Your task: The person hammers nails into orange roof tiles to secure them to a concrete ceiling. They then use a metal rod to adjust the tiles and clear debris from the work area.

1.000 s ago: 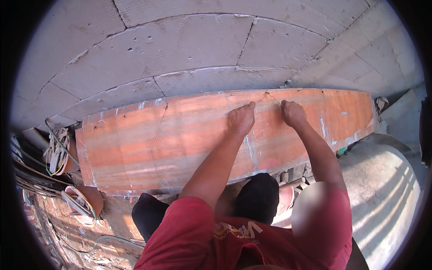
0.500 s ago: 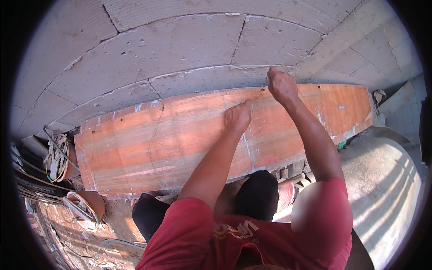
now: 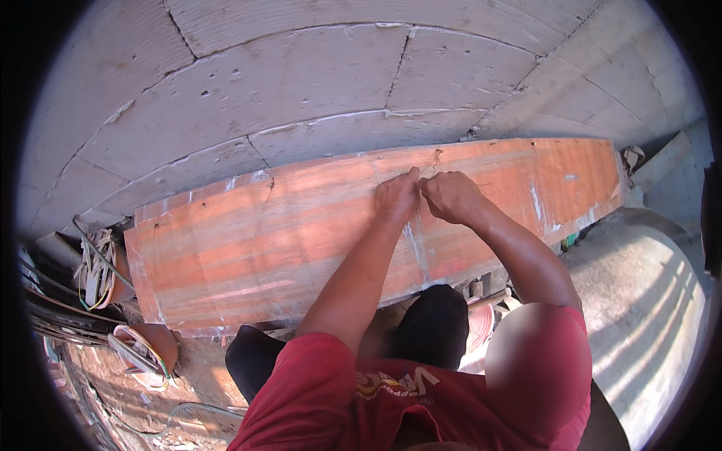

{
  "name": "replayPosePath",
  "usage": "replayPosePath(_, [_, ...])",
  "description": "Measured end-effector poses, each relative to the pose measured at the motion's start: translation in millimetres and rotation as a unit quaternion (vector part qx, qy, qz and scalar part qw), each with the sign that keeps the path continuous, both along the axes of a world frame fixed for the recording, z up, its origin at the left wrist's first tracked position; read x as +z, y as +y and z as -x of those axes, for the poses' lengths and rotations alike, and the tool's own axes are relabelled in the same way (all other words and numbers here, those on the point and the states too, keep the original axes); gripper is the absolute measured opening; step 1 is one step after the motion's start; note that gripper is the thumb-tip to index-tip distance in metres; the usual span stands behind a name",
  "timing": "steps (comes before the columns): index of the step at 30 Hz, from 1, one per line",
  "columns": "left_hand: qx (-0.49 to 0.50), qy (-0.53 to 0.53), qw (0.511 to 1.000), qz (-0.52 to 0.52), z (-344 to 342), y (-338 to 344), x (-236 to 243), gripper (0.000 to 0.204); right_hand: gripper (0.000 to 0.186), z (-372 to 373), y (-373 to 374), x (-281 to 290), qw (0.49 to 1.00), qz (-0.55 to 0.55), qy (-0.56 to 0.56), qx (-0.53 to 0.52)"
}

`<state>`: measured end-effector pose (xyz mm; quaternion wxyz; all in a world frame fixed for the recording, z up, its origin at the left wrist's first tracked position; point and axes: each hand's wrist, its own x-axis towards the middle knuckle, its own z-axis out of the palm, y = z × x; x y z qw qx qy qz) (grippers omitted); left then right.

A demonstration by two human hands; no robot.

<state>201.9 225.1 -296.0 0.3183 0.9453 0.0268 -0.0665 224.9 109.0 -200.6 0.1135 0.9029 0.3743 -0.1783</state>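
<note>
A long reddish-orange wooden panel lies in front of me along the block wall. Near its far edge, a thin cord is knotted or twisted on a small fixing and runs down toward my hands. My left hand is closed, its thumb and fingertips pinching the cord. Right beside it, my right hand is also closed, its fingertips meeting the left ones at the cord. How the cord passes through the fingers is hidden. Another thin cord crosses the panel to the left.
The pale block wall rises behind the panel. At the left stand pinkish-orange containers with scraps and cords, above littered ground. A large grey rounded surface with striped shadows lies at the right. My knees are close to the panel's near edge.
My right hand has come down and left from the panel's far edge to meet my left hand. The left hand has stayed nearly in place.
</note>
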Motion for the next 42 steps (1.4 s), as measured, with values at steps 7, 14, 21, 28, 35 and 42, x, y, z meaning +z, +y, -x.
replayPosePath(7, [0.004, -0.069, 0.998, -0.002, 2.2, -4.8, -7.5, 0.020, 0.017, -87.7, -97.7, 5.2, 0.919, -0.167, -0.273, -0.228])
replayPosePath(14, [0.014, -0.014, 1.000, -0.012, 2.8, -3.0, 2.5, 0.021, 0.015, 38.8, -22.4, 54.9, 0.910, -0.399, 0.004, -0.109])
replayPosePath(21, [-0.162, -0.021, 0.987, -0.004, 19.3, -18.7, 7.5, 0.022, 0.017, 116.7, -248.5, -0.1, 0.844, -0.377, 0.088, -0.372])
replayPosePath(28, [-0.084, -0.262, 0.960, 0.056, 64.3, -22.1, -3.0, 0.041, 0.014, 299.9, -432.8, -92.8, 0.612, -0.459, 0.228, -0.602])
replayPosePath(35, [-0.085, -0.235, 0.968, 0.035, 59.1, -19.8, -7.4, 0.050, 0.026, 472.6, -619.7, -138.5, 0.603, -0.264, 0.052, -0.751])
replayPosePath(42, [-0.156, -0.193, 0.967, -0.052, 53.6, -79.4, -18.6, 0.063, 0.036, 219.8, -412.5, -125.8, 0.797, -0.185, -0.300, -0.489])
